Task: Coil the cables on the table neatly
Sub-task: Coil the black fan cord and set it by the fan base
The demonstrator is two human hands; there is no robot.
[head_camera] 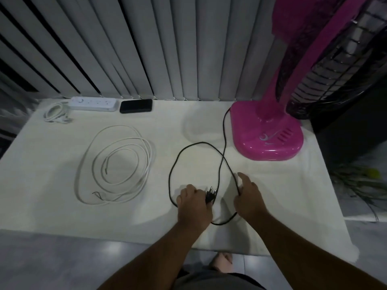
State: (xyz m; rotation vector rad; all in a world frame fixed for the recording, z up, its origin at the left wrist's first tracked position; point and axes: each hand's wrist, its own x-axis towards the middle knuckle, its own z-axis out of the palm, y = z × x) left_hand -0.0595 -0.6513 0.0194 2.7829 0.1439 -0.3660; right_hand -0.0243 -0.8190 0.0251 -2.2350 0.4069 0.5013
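A black cable runs from the pink fan's base and loops across the middle of the white table. My left hand grips its black two-pin plug near the front of the loop. My right hand holds the cable just right of the plug, thumb stretched out. A loose white cable lies in wide rings on the left half of the table. A small white coiled cable sits at the far left corner.
A white power strip and a black power bank lie along the back edge by the vertical blinds. The tall pink fan stands at the right. Floor tiles and my foot show below the table's front edge.
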